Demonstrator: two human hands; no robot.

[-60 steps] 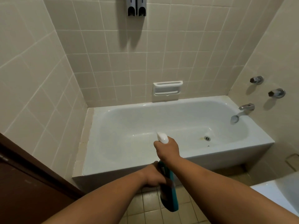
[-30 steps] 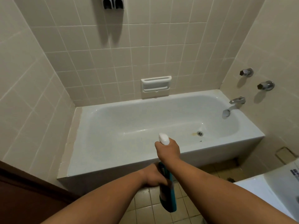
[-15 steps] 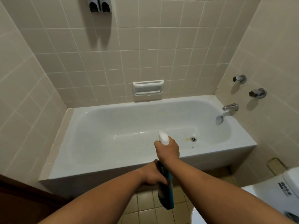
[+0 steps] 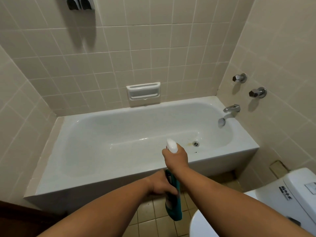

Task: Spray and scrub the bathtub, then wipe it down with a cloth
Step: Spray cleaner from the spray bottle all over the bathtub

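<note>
A white bathtub [image 4: 95, 178] fills the middle of the view, with a drain [image 4: 195, 144] near its right end and a yellowish stain beside it. I hold a teal spray bottle [image 4: 174, 207] with a white nozzle head [image 4: 171, 145] in front of the tub's near rim. My right hand [image 4: 176, 159] grips the neck just below the nozzle, which points into the tub. My left hand [image 4: 162, 184] grips the bottle's body lower down. No cloth or scrubber is in view.
A spout [image 4: 230, 109] and two chrome tap handles [image 4: 257, 92] stick out of the right wall. A soap dish [image 4: 143, 93] is set in the back wall under a dark dispenser [image 4: 80, 3]. A white toilet [image 4: 290, 199] stands at the lower right, over a tiled floor [image 4: 150, 218].
The view has swung right and down: the tub has shifted left in frame and the toilet has come into sight. Both hands keep the same hold on the bottle.
</note>
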